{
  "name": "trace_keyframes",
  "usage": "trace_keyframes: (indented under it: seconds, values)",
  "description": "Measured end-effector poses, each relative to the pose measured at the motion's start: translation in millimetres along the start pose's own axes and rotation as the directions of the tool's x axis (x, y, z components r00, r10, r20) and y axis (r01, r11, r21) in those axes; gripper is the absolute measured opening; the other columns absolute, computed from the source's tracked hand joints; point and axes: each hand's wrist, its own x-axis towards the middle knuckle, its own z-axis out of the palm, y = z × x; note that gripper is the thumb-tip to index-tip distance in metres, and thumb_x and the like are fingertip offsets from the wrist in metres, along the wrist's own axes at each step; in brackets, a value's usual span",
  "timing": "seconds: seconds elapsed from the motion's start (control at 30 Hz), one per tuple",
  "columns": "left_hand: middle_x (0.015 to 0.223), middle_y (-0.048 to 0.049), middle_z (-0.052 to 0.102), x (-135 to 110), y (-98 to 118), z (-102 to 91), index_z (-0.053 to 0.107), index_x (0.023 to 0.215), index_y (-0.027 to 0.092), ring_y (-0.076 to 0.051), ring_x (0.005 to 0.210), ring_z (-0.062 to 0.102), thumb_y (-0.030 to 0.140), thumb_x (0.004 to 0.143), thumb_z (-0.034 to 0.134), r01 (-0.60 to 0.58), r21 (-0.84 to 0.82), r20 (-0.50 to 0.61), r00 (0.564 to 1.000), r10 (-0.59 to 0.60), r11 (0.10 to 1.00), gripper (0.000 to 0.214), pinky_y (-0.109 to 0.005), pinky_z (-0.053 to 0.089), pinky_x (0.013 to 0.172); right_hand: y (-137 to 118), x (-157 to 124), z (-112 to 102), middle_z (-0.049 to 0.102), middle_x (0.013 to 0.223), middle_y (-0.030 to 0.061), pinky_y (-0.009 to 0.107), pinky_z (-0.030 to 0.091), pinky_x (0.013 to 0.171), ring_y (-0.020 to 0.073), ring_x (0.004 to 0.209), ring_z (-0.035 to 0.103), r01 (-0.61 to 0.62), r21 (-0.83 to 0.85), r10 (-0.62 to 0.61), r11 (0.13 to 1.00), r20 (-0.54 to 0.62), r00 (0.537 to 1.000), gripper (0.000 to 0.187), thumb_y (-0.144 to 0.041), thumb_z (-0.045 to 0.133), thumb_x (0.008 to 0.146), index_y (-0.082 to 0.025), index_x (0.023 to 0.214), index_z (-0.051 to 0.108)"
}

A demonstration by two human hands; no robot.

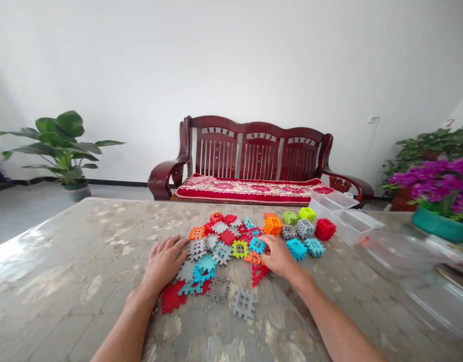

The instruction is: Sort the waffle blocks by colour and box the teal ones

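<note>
A heap of flat, toothed plastic tiles (226,241) in red, grey, teal, orange and green lies in the middle of the table. My left hand (164,262) rests flat on the heap's left edge, its fingers stretched out over a grey tile (197,247). My right hand (279,255) lies on the heap's right side with curled fingers touching an orange tile (253,258) and a teal tile (257,245). Behind it stand several assembled cubes, among them an orange cube (273,224), a red cube (325,229) and a teal cube (296,249).
The marbled table (76,266) has a glossy cover. Clear plastic boxes (342,216) and lids (423,274) lie at the right. A pot of purple flowers (439,201) stands at the far right. A wooden bench (254,161) and a leafy plant (63,148) are behind.
</note>
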Motion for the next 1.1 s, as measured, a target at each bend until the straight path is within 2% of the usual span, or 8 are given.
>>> trace_keyframes:
  seconds: [0.13,0.33,0.5,0.63,0.77,0.9,1.0,1.1]
  values:
    - [0.148,-0.0050,0.055,0,-1,0.8,0.060,0.137,0.035,-0.028,0.139,0.047,0.036,0.096,0.044,-0.005,0.012,0.012,1.000,0.005,1.000,0.044,-0.047,0.032,0.115,-7,2,-1,0.070,0.123,0.0100,0.033,0.044,0.101,0.0235,0.114,0.063,-0.045,-0.062,0.047,0.997,0.029,0.998,0.042,-0.018,0.063,0.080,-0.018,0.121,0.068]
    - [0.148,-0.0050,0.055,1,-2,2.5,0.060,0.137,0.035,-0.027,0.139,0.046,0.037,0.096,0.043,-0.008,0.016,0.002,1.000,0.008,1.000,0.044,-0.046,0.032,0.115,-8,1,-2,0.071,0.124,0.0085,0.033,0.044,0.101,0.0237,0.116,0.063,-0.040,-0.114,0.044,0.993,0.031,0.999,0.041,-0.016,0.064,0.083,-0.021,0.123,0.067]
    - [0.148,-0.0047,0.056,2,-3,2.2,0.061,0.135,0.036,-0.027,0.138,0.047,0.037,0.095,0.043,-0.006,-0.006,0.002,1.000,0.006,1.000,0.044,-0.047,0.031,0.115,-14,-7,-4,0.072,0.120,0.0080,0.034,0.047,0.097,0.0245,0.110,0.065,0.007,-0.150,-0.015,0.989,-0.051,0.999,0.039,-0.018,0.066,0.083,-0.023,0.122,0.067]
    - [0.147,-0.0042,0.056,2,-3,2.8,0.062,0.135,0.036,-0.026,0.138,0.046,0.038,0.095,0.044,-0.004,-0.018,-0.006,1.000,0.004,1.000,0.044,-0.046,0.031,0.116,-16,-14,-17,0.074,0.113,0.0084,0.034,0.049,0.093,0.0237,0.103,0.066,0.000,-0.160,-0.027,0.987,-0.169,0.985,0.039,-0.021,0.066,0.083,-0.021,0.123,0.067]
    - [0.147,-0.0041,0.056,2,-4,3.3,0.061,0.136,0.036,-0.027,0.138,0.047,0.039,0.095,0.042,-0.006,-0.005,-0.003,1.000,0.006,1.000,0.045,-0.046,0.032,0.115,2,-24,-43,0.073,0.115,0.0101,0.036,0.048,0.095,0.0252,0.104,0.066,-0.079,-0.232,0.005,0.970,-0.306,0.952,0.042,-0.025,0.067,0.081,-0.021,0.123,0.066]
    - [0.147,-0.0048,0.056,2,-3,1.7,0.060,0.137,0.035,-0.027,0.138,0.047,0.039,0.096,0.041,-0.011,0.014,0.000,1.000,0.011,1.000,0.046,-0.046,0.032,0.115,34,-41,-64,0.074,0.112,0.0110,0.038,0.049,0.089,0.0275,0.100,0.066,-0.230,-0.301,0.119,0.926,-0.345,0.931,0.045,-0.030,0.067,0.081,-0.019,0.124,0.066]
    - [0.148,-0.0054,0.056,2,-1,-0.5,0.059,0.138,0.034,-0.027,0.138,0.047,0.039,0.096,0.040,-0.009,0.022,0.018,1.000,0.009,1.000,0.047,-0.046,0.032,0.115,51,-52,-71,0.075,0.110,0.0102,0.038,0.049,0.086,0.0279,0.097,0.066,-0.301,-0.323,0.165,0.897,-0.388,0.907,0.045,-0.032,0.067,0.081,-0.020,0.124,0.066]
    - [0.147,-0.0052,0.056,2,0,-1.1,0.060,0.138,0.034,-0.026,0.138,0.048,0.038,0.096,0.040,-0.003,0.018,0.022,1.000,0.002,1.000,0.046,-0.045,0.032,0.115,59,-58,-73,0.076,0.106,0.0094,0.038,0.047,0.084,0.0274,0.094,0.065,-0.308,-0.340,0.152,0.889,-0.414,0.897,0.045,-0.032,0.067,0.080,-0.022,0.123,0.066]
